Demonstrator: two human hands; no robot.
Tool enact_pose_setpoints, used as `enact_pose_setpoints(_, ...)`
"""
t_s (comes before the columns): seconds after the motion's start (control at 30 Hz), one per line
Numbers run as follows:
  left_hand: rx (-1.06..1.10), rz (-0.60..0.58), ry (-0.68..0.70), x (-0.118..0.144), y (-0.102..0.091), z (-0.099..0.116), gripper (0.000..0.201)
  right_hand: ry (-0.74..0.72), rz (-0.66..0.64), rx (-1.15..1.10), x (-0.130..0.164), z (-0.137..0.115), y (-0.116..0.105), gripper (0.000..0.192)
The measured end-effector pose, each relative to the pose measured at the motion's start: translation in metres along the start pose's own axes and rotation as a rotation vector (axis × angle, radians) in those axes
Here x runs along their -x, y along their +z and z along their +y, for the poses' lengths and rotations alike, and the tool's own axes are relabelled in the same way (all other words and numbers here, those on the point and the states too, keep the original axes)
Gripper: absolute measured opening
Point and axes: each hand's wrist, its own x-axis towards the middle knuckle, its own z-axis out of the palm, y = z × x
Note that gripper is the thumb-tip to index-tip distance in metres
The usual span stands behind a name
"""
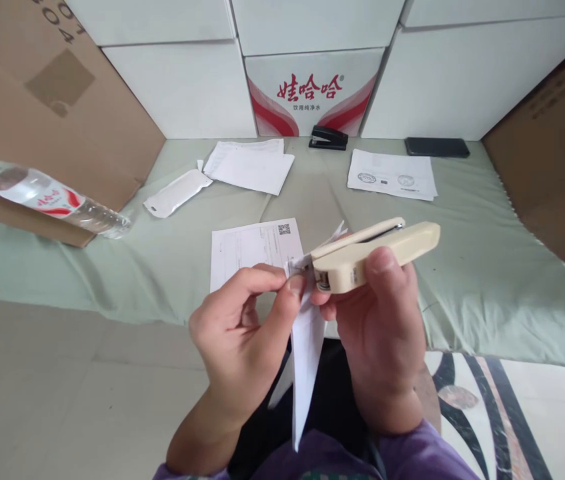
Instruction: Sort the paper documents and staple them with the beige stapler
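In my right hand [385, 333] is a cream stapler [377, 259], gripped along its body with the thumb on its side and its front end pointing left. Between thumb and index finger, my left hand [242, 333] pinches white paper sheets [307, 353] at their upper part. These sheets hang down edge-on in front of my lap, right at the stapler's front end. Whether the paper lies between the stapler's jaws I cannot tell. Behind my left hand, a printed sheet with a QR code [247, 248] lies flat on the green cloth.
Farther back on the green cloth [172, 267] lie white papers [257, 167], a white packet [178, 192], a black stapler [329, 137], stamped sheets [391, 175] and a black phone [437, 147]. A water bottle [47, 193] is at left. White boxes [182, 90] and brown cardboard [557, 140] enclose the surface.
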Motion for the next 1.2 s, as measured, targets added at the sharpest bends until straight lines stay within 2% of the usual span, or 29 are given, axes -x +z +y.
enact_pose_setpoints(0.1, 0.058, 0.068, -0.064, 0.001, 0.005, 0.002, 0.015, 0.004, -0.033, -0.001, -0.001, 0.000, -0.003, 0.032)
enact_pose_setpoints(0.27, 0.103, 0.022, -0.134, 0.004, 0.013, -0.005, 0.018, -0.014, -0.067, -0.020, 0.005, -0.002, -0.001, 0.032)
enact_pose_setpoints(0.5, 0.155, 0.078, -0.175, 0.001, 0.017, -0.010, 0.018, -0.042, 0.009, -0.058, 0.005, 0.001, -0.003, 0.022)
enact_pose_setpoints(0.6, 0.100, 0.102, -0.152, 0.000, 0.015, -0.007, 0.018, -0.019, -0.008, -0.013, 0.002, 0.000, -0.006, 0.022)
enact_pose_setpoints(0.77, -0.028, 0.039, -0.072, 0.001, 0.007, -0.005, 0.012, -0.043, -0.036, 0.029, 0.000, -0.006, -0.011, 0.019)
enact_pose_setpoints(1.0, -0.270, -0.012, 0.051, 0.004, -0.002, 0.000, 0.006, -0.004, -0.193, 0.136, -0.006, -0.019, -0.021, 0.015)
enact_pose_setpoints(1.1, -0.325, -0.026, 0.088, 0.005, -0.004, 0.002, 0.006, 0.043, -0.252, 0.136, -0.010, -0.019, -0.026, 0.018)
enact_pose_setpoints(1.2, -0.364, -0.031, 0.118, 0.005, -0.004, 0.002, 0.009, 0.064, -0.235, 0.154, -0.010, -0.017, -0.024, 0.025)
